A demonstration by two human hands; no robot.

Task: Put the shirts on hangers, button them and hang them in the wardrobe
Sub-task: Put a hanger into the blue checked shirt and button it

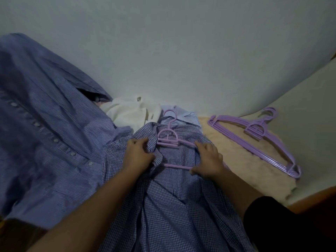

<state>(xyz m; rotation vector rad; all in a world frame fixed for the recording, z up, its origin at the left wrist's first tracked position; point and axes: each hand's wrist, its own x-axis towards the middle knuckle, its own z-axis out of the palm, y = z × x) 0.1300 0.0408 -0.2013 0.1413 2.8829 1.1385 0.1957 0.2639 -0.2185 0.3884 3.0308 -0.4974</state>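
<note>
— Blue-and-white gingham: where is the checked shirt (174,206) lying?

— Directly in front of you, spread open on the surface and running up between your forearms. A purple hanger (168,140) lies inside it, its hook pointing away from you past the collar.

— State of your hands?

— Apart, one on each side of the hanger. Your left hand (137,154) pinches a bunch of the fabric at the left collar side, fingers curled. Your right hand (207,159) grips the right shoulder area, thumb at the hanger's lower bar, fingers curled over the cloth.

— Further out?

— To your left, a striped blue shirt (45,133) lies buttoned. Beyond your hands sit a white garment (127,113) and a pale blue shirt (183,117). To your right, a stack of purple hangers (258,137) rests on a cream fleece blanket (241,160) — well apart from the checked shirt. A pale wall (181,51) stands behind.
</note>
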